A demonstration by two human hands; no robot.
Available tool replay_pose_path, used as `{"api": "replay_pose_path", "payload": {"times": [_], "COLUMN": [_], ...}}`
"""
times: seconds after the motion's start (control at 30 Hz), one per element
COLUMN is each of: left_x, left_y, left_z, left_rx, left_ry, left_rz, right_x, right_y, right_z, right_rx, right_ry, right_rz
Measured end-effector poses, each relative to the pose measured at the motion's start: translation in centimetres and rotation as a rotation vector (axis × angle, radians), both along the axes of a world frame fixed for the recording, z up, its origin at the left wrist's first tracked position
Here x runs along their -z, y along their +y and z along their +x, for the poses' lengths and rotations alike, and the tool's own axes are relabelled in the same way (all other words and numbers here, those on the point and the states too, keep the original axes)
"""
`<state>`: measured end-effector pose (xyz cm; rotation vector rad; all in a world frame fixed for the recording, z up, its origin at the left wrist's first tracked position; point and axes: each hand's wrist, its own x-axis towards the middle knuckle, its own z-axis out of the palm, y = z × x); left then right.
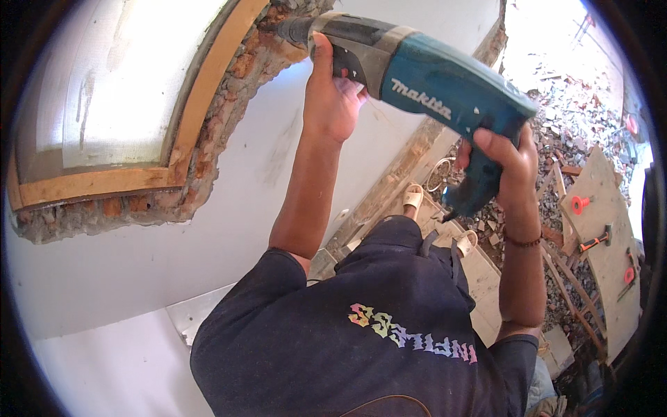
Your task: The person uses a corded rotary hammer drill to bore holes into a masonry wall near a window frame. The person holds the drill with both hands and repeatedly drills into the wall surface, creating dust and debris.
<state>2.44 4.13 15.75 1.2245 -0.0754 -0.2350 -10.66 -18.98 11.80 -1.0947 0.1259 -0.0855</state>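
A teal and black demolition hammer (445, 80) is held up across the top of the view, its body slanting down to the right. Its black nose points left at the broken masonry edge (243, 66) beside the window frame; the contact at the very tip is hard to make out. My left hand (333, 104) supports the tool's front from below, thumb up its near side and fingers mostly hidden behind. Around the rear handle wraps my right hand (511, 163), its fingers partly hidden by the grip.
At upper left is a wooden window frame (104, 182), with exposed brick around it and a white wall (264, 153). My feet stand on wooden boards (479, 271). Rubble (549, 90) covers the ground at right, where a hammer (596, 240) lies on a plywood sheet (611, 292).
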Motion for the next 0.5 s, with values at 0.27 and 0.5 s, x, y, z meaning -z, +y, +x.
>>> {"api": "replay_pose_path", "payload": {"times": [0.27,0.5], "left_x": [0.7,-0.1], "left_y": [0.4,-1.0], "left_z": [1.3,0.2], "left_rx": [-0.003,0.030], "left_ry": [-0.085,-0.054], "left_rz": [-0.035,-0.003], "right_x": [0.3,-2.1], "right_y": [0.0,-0.8], "right_z": [2.3,1.9], "right_rx": [-0.070,-0.164], "right_ry": [-0.106,-0.011], "right_rz": [-0.035,-0.047]}}
